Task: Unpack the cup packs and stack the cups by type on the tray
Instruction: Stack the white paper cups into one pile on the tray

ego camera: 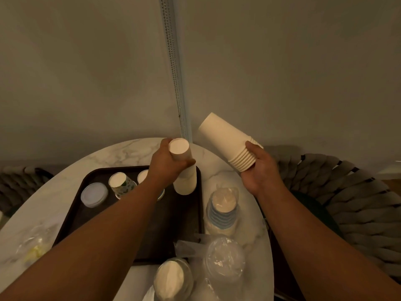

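Broadly, a round marble table is filling the lower half of the view, pushed against a pale wall, with woven chairs sitting on either side. A dark tray is lying on the table, partly hidden by the person's left forearm crossing over it. On the tray, a tall stack of plain white cups is standing upside down at the far right corner; the left hand is wrapping its fingers and thumb around the stack's upper part. The right hand is gripping a second, shorter stack of white cups by the rim end, tilted in the air above the table, well apart from the tray. A still-wrapped pack of blue-rimmed cups is standing just beside the tray's right edge. Nearer, clear plastic wrapping and another wrapped pack are lying on the table. On the tray's far side, a patterned cup is sitting beside a clear lidded stack.
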`<state>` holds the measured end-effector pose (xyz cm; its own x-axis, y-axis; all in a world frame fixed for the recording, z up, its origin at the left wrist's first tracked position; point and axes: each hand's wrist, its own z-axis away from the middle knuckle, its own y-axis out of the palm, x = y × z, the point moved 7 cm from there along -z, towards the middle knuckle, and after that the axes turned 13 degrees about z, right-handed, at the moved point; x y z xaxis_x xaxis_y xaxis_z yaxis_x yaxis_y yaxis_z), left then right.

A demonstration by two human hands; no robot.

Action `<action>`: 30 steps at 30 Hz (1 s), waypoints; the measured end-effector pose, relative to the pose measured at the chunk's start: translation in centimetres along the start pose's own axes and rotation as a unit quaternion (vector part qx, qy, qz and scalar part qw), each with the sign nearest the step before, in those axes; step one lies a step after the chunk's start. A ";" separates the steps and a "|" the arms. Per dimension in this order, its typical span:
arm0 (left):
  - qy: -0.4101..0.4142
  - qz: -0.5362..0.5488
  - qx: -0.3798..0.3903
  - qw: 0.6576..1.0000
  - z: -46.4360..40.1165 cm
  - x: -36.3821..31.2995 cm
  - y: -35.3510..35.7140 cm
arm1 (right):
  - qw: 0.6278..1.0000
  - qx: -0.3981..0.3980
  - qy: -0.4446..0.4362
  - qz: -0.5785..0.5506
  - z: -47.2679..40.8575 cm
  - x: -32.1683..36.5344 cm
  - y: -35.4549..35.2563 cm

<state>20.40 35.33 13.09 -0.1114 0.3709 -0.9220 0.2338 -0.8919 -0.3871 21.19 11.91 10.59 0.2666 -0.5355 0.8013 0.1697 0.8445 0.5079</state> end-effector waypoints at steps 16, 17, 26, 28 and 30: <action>-0.077 0.451 -0.044 0.888 1.2 -8.2 1.7 | 0.986 0.119 -0.076 0.094 1.9 1.4 6.4; -0.079 0.456 -0.050 0.885 1.1 -8.2 1.6 | 0.985 0.117 -0.081 0.102 2.0 1.5 6.6; -0.135 0.481 -0.092 0.862 1.3 -8.2 1.1 | 0.966 0.099 -0.143 0.190 2.6 2.6 7.2; -0.138 0.469 -0.100 0.867 1.2 -8.4 1.0 | 0.965 0.098 -0.151 0.191 2.5 2.6 7.3; -0.127 0.463 -0.116 0.869 0.8 -8.7 0.3 | 0.965 0.098 -0.159 0.184 2.4 2.8 7.3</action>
<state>20.72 31.62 21.03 0.0268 -0.5743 -0.8182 0.5224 -0.6898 0.5013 20.87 16.56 17.30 -0.0363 -0.1980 0.9795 -0.0723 0.9781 0.1950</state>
